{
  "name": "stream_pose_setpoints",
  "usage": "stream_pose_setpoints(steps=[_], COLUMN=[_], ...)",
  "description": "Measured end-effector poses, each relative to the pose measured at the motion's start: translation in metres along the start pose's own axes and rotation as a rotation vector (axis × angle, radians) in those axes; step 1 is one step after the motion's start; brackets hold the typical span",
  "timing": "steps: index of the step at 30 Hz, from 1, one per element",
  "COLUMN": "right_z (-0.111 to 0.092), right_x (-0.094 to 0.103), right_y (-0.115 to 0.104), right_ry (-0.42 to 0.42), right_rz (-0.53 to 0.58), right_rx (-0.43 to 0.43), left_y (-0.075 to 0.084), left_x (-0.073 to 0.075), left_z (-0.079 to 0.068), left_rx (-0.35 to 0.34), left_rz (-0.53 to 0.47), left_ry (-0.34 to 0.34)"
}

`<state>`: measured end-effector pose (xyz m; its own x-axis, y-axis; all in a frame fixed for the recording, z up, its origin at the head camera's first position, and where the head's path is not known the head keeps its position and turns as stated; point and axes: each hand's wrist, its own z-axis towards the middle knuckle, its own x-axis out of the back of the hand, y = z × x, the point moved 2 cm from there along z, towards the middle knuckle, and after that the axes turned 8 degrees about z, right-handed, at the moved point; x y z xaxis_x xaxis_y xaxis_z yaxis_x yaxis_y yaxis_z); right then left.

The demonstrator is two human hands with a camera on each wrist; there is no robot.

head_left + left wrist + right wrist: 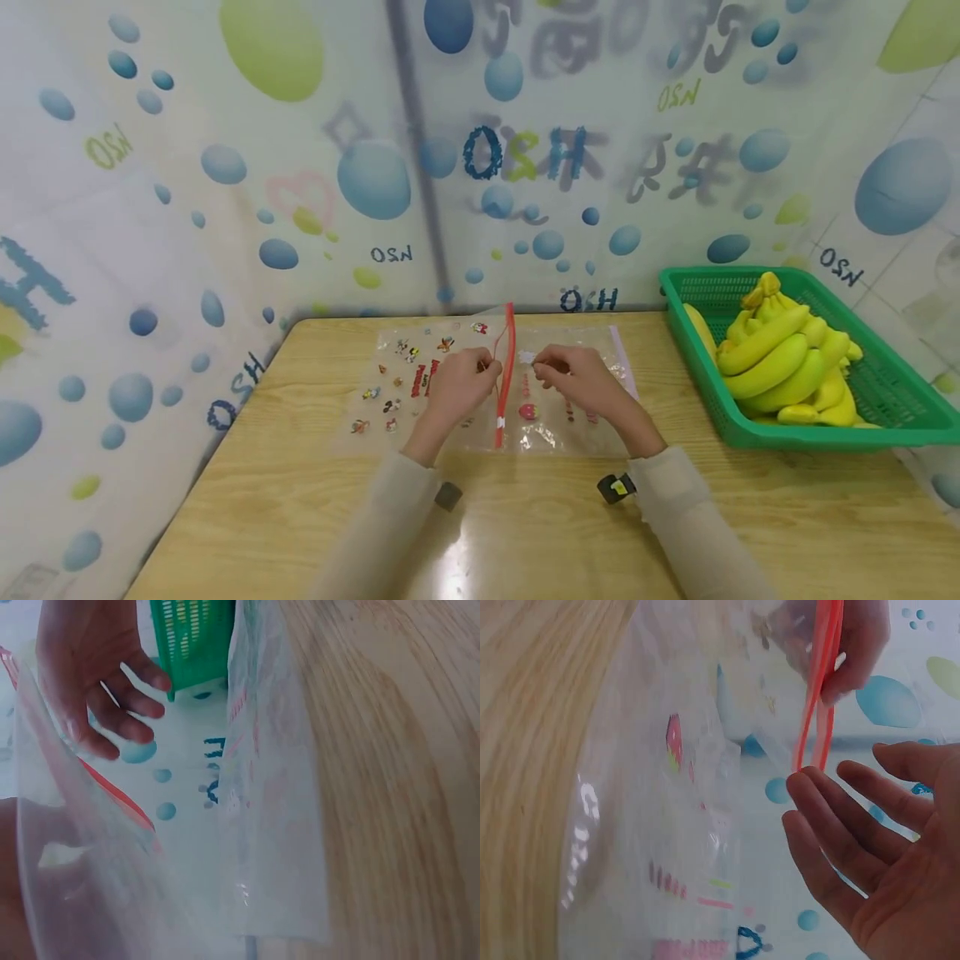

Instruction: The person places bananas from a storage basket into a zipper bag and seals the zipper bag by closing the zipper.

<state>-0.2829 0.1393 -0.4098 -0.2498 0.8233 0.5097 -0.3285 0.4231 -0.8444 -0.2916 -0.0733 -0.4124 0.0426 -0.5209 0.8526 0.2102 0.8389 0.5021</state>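
While the left hand (463,382) pinches a clear bag (401,392) beside its red strip (512,333), mid-frame, the right hand (576,373) is empty, fingers loosely spread. The bag should feel light, limp and slippery, best gripped at that stiffer strip. A wooden table (247,508) fills the lower frame; a dotted sheet (457,233) hangs above.

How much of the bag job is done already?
Done: the mouth of the red-edged bag looks parted. In hand: the left hand pinches its edge; the right hand seems to hold nothing. Left: maybe filling it, since the bananas sit in the green basket.
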Motion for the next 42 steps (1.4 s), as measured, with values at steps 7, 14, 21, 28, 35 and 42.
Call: stream_pose_setpoints(steps=[7, 14, 21, 28, 35, 42], right_z=[0.005, 0.008, 0.009, 0.009, 0.007, 0.006], right_x=[-0.012, -0.014, -0.009, -0.009, -0.011, -0.012], right_y=[0.004, 0.004, 0.007, 0.002, 0.006, 0.006], right_ry=[0.048, 0.045, 0.050, 0.048, 0.041, 0.020], right_rz=[0.189, 0.264, 0.295, 0.306, 0.296, 0.265], right_rx=[-0.038, -0.067, -0.079, -0.061, -0.056, -0.051], left_y=[0.013, 0.018, 0.031, 0.036, 0.036, 0.038], left_x=[0.000, 0.003, 0.007, 0.005, 0.002, 0.004], left_z=[0.000, -0.008, -0.013, -0.013, -0.015, -0.018], left_rx=[-0.016, -0.095, -0.153, -0.167, -0.175, -0.192], left_rz=[0.007, 0.061, 0.098, 0.115, 0.135, 0.186], left_ry=[-0.002, -0.004, 0.062, 0.072, 0.073, 0.111])
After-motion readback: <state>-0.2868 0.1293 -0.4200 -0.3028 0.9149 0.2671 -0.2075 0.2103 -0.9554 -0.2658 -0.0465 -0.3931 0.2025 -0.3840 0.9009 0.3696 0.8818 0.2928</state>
